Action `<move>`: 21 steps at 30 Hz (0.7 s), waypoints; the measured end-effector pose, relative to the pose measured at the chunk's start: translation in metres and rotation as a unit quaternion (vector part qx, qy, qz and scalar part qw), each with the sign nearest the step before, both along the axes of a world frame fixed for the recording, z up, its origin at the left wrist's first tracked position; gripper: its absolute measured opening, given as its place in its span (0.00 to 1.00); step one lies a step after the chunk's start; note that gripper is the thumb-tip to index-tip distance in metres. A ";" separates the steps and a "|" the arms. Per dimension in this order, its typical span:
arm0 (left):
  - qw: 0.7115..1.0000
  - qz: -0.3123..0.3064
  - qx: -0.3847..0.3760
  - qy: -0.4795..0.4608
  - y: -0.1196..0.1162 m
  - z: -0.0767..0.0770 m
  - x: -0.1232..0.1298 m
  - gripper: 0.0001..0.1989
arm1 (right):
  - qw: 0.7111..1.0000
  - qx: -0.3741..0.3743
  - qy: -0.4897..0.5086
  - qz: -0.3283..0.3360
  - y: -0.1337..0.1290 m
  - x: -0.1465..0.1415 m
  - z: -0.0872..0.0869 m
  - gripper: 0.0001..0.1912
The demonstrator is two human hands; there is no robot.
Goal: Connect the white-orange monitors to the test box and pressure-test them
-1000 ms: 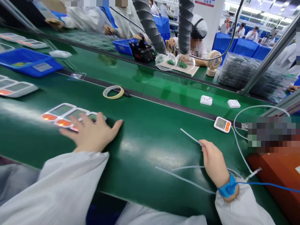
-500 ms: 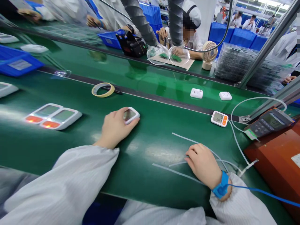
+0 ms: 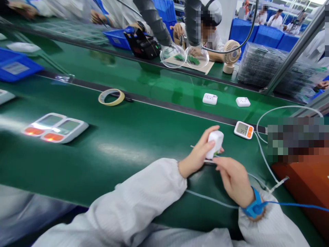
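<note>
My left hand (image 3: 196, 154) grips a small white LCD meter (image 3: 215, 142), raised over the green belt and tilted. Its smooth white casing faces me, and its screen is hidden. At the lower end of the meter is my right hand (image 3: 232, 175), wearing a blue wrist strap (image 3: 254, 206). Its fingertips are pinched around what looks like the end of a thin clear tube (image 3: 253, 178), partly hidden by the fingers. Another tube (image 3: 213, 199) lies on the belt below my hands. A similar meter (image 3: 243, 130) with orange buttons shows digits to the right.
Two meters with lit orange panels (image 3: 56, 127) lie at the left. A tape roll (image 3: 111, 97) sits by the dark rail. Two small white units (image 3: 210, 98) lie beyond it. An orange box (image 3: 305, 175) stands at the right. Across the line, a co-worker (image 3: 213, 31) sits near a fan (image 3: 231, 56).
My left hand has lifted the meter off the belt, carried it right and turned it over. My right hand has moved slightly right, and both hands now meet at the meter.
</note>
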State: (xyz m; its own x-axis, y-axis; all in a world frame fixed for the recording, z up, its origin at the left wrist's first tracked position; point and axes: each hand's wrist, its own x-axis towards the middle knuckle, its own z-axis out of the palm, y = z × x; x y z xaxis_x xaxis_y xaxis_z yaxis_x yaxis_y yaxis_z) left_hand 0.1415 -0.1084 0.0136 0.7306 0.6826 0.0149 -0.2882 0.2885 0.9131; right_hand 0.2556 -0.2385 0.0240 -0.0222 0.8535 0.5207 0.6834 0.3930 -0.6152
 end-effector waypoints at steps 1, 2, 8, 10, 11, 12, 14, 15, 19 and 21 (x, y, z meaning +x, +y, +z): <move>0.999 -0.023 -0.041 -0.011 -0.005 -0.002 0.002 0.33 | 0.999 0.017 0.005 -0.038 -0.001 0.003 0.002 0.19; 0.996 -0.042 -0.075 -0.019 -0.009 -0.004 0.004 0.31 | 0.997 0.026 0.002 -0.072 -0.001 0.006 0.004 0.21; 0.982 -0.103 -0.153 -0.046 -0.011 -0.009 0.001 0.28 | 0.980 0.049 -0.065 -0.180 0.003 0.013 0.006 0.15; 0.982 -0.111 -0.146 -0.044 -0.012 -0.007 0.001 0.28 | 0.978 0.056 -0.078 -0.183 0.005 0.013 0.005 0.10; 0.982 -0.114 -0.142 -0.041 -0.013 -0.006 0.001 0.29 | 0.979 0.057 -0.081 -0.181 0.005 0.013 0.004 0.07; 0.983 -0.115 -0.138 -0.036 -0.014 -0.005 0.001 0.29 | 0.979 0.058 -0.083 -0.178 0.006 0.013 0.004 0.06; 0.985 -0.115 -0.129 -0.026 -0.015 -0.004 0.001 0.30 | 0.980 0.052 -0.084 -0.171 0.006 0.013 0.003 0.04; 0.985 -0.115 -0.123 -0.022 -0.015 -0.003 0.001 0.30 | 0.981 0.048 -0.083 -0.170 0.005 0.013 0.003 0.04; 0.988 -0.120 -0.096 -0.013 -0.015 -0.004 0.000 0.31 | 0.982 0.030 -0.070 -0.170 0.005 0.014 0.002 0.04; 0.989 -0.116 -0.086 -0.011 -0.014 -0.004 0.000 0.30 | 0.985 0.016 -0.062 -0.160 0.005 0.014 0.002 0.05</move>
State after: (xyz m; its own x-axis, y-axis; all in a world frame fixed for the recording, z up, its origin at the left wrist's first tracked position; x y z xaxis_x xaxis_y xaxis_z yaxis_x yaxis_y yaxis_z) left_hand 0.1418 -0.1226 0.0093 0.8691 0.4897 -0.0699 -0.2144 0.5003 0.8389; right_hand 0.2701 -0.2334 0.0256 0.1793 0.8106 0.5575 0.8449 0.1635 -0.5094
